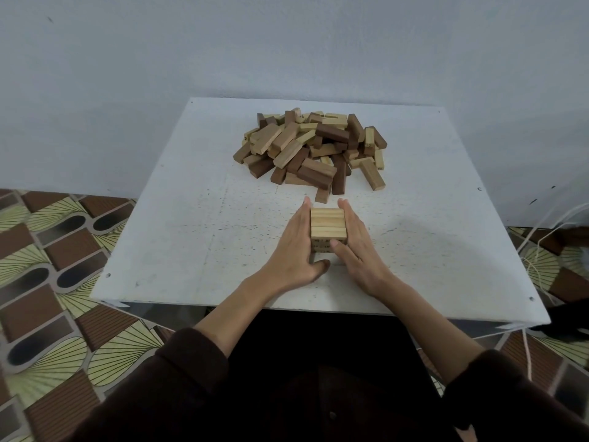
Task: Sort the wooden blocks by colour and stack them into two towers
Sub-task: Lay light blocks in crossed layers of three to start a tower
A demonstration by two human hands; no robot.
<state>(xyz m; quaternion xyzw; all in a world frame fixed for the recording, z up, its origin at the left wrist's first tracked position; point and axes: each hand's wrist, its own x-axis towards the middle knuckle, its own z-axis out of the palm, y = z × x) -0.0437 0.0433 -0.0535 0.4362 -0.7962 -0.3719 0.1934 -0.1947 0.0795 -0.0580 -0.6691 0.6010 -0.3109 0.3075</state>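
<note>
A short tower of light wooden blocks [328,224] stands near the middle of the white table [178,224], its top layer made of three blocks side by side. My left hand [293,247] presses flat against the tower's left side, fingers straight. My right hand [355,247] presses flat against its right side, thumb across the front. A loose pile of mixed light and dark brown blocks [310,148] lies at the far side of the table. One dark block [322,195] lies just beyond my fingertips.
A grey wall rises right behind the table. Patterned floor tiles [54,250] surround it. White cords [535,250] hang off the right edge. Bare tabletop stretches left and right of the tower.
</note>
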